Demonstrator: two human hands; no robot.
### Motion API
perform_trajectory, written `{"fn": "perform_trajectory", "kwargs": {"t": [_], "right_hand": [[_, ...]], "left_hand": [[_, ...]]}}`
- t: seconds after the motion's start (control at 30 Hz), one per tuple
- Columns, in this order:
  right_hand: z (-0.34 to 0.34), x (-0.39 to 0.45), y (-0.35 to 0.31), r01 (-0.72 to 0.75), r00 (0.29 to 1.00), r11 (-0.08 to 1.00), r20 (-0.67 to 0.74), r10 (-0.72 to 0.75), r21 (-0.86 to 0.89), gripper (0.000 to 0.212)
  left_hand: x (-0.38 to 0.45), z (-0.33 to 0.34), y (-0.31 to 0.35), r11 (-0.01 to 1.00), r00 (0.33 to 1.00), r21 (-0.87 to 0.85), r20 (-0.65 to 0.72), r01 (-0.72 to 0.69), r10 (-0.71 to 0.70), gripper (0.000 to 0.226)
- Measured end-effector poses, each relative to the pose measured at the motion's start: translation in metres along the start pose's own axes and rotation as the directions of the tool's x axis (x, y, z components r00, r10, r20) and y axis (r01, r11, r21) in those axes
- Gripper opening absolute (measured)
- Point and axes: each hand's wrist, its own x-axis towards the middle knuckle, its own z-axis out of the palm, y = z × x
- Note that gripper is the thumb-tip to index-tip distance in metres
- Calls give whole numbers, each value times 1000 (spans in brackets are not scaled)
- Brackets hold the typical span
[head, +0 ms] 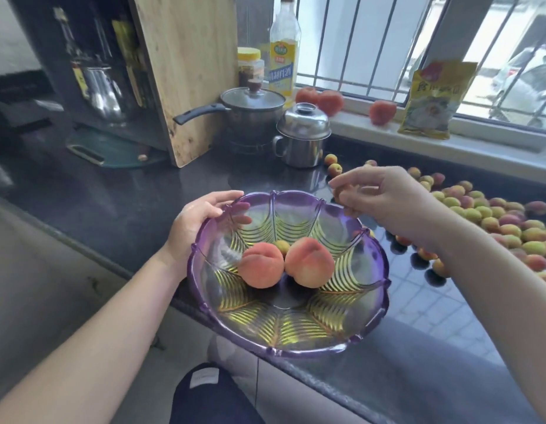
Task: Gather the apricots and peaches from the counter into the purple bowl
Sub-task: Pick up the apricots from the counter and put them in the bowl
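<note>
Gripping the upper-left rim of the purple bowl (288, 347), the left hand (193, 221) has its thumb hooked over the edge and its fingers under the glass. The bowl sits at the centre of the frame on the near edge of the dark counter (128, 191), partly overhanging it. Inside lie two peaches (260, 265) side by side, touching, with one small apricot (281, 246) tucked just behind them. The right hand (385, 197) hovers above the bowl's upper-right rim, fingers curled around a small apricot-coloured fruit (342, 191) that is mostly hidden by the fingers. A large spread of loose apricots (491, 218) covers the counter at the right of the frame, behind and beyond the right forearm. On the windowsill at upper right rest three red tomatoes (330, 101) and a yellow packet (433, 99). Toward the upper middle stand a lidded saucepan (250, 114), a steel lidded mug (302, 136), an oil bottle (283, 53) and a jar (250, 67), with a wooden cutting board (186, 71) leaning upright at upper left.
</note>
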Motion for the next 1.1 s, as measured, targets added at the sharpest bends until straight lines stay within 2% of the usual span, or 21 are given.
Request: {"fn": "perform_trajectory", "kwargs": {"t": [0.2, 0.33, 0.43, 0.53, 0.67, 0.73, 0.83, 0.97, 1.03, 1.1], "right_hand": [[22, 21, -2, 64, 967, 951, 256, 17, -304, 28], [53, 39, -11, 173, 957, 829, 291, -13, -532, 32], [68, 47, -16, 202, 944, 749, 329, 22, -631, 22], [72, 48, -18, 177, 937, 726, 339, 81, -664, 14], [75, 47, -20, 82, 948, 753, 284, 142, -653, 5], [80, 47, -22, 54, 955, 733, 250, 161, -678, 2], [87, 48, -20, 24, 966, 692, 195, 170, -722, 15], [88, 46, -18, 31, 961, 647, 201, 189, -762, 22], [86, 46, -19, 40, 961, 654, 208, 182, -755, 21], [72, 45, -23, 18, 969, 723, 192, 159, -690, 21]], "left_hand": [[0, -1, 0, 999, 1000, 44, 1, -13, 13, 49], [-1, 0, 1, 999, 1000, 43, -8, -20, 21, 45], [-1, 0, 0, 999, 999, 47, -22, -27, 28, 44], [0, 0, 0, 998, 999, 49, -29, -27, 28, 45], [0, 1, 0, 998, 999, 56, -25, -26, 28, 46], [0, 1, -1, 997, 999, 65, -26, -32, 34, 46], [-2, 1, -1, 997, 999, 65, -38, -33, 35, 45], [-2, 1, 0, 997, 998, 73, -57, -34, 38, 44], [-3, 1, 1, 996, 998, 87, -58, -31, 37, 44], [-4, 2, 1, 996, 998, 83, -61, -30, 35, 44]]}}
